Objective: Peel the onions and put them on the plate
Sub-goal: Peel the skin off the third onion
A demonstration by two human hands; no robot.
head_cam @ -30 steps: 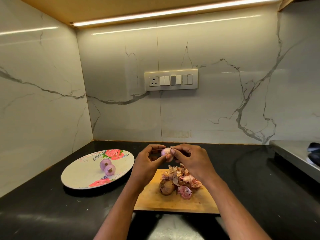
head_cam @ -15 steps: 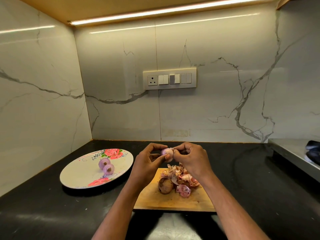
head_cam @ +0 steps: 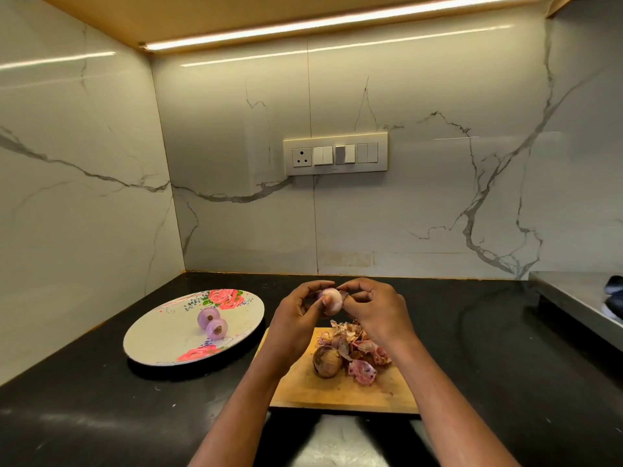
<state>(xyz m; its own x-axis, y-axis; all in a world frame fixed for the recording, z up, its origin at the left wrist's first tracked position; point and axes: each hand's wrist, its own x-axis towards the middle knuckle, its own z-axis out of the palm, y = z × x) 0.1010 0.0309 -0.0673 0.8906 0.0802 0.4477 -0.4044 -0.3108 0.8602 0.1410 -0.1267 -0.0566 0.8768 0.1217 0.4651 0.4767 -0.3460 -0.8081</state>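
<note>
Landmark: the wooden cutting board (head_cam: 340,389) on the black counter (head_cam: 505,348).

Both hands are raised above the board's far edge with one small onion (head_cam: 332,299) between them. Left hand (head_cam: 298,323): fingers curled round the onion's left side, thumb laid across its front. Right hand (head_cam: 374,310): fingers bent, fingertips (head_cam: 347,298) pinching at the onion's right side, where a thin scrap of dark skin shows. The onion's visible face is pale pink and smooth, so it looks mostly stripped; its far side is hidden.

On the board, under the right wrist: a heap of papery peels (head_cam: 357,345). At the heap's near-left edge lies one brown unpeeled onion (head_cam: 326,361).

Left of the board, on the counter: a floral plate (head_cam: 161,342) with two peeled purple onions (head_cam: 212,321) touching each other near its middle.

Step in hand, by my reading: pulling the last skin off the third onion. Two done, one in hand, one waiting on the board, so roughly past halfway.

Next move calls for: tearing that last scrap clear and dropping it on the heap, checking the hidden side for leftover skin, then carrying the onion left to the plate and setting it down gently so it does not roll into the other two.
</note>
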